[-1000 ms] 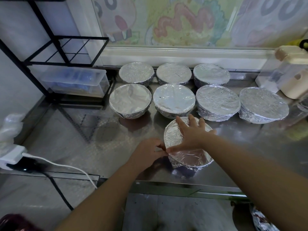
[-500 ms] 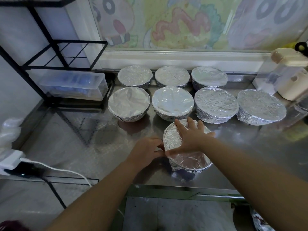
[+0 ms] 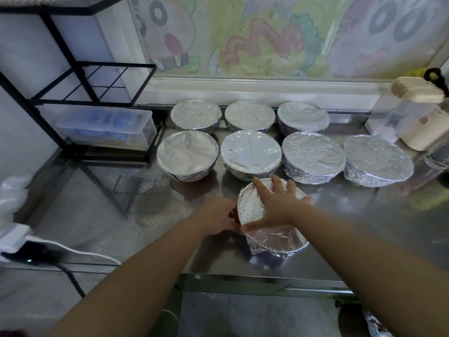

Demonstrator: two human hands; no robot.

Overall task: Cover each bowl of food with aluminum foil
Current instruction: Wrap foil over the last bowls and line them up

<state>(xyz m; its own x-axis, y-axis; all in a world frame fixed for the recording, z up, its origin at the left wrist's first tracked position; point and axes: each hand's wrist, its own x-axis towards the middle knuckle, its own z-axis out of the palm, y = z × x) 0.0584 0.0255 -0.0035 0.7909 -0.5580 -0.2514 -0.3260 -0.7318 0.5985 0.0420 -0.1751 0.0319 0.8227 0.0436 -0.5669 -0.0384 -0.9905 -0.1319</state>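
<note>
Little moves: right hand [image 3: 277, 205] stays flat on the near bowl's foil [image 3: 274, 239], left hand [image 3: 216, 215] keeps pinching its rim (seven others [image 3: 250, 152] covered).

Front bowl [image 3: 274, 242] w/ crinkled foil [image 3: 250, 205] sitting upright nr tabletop [image 3: 170, 215] edge; 7 other foil-covered bowls [image 3: 250, 152] standing in 2 rows behind.

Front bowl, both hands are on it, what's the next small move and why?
Probably slide the left hand round toward the near rim and crimp there: the right hand pins the foil flat on top, but the near skirt sits loose, with dark bowl showing beneath.
</note>
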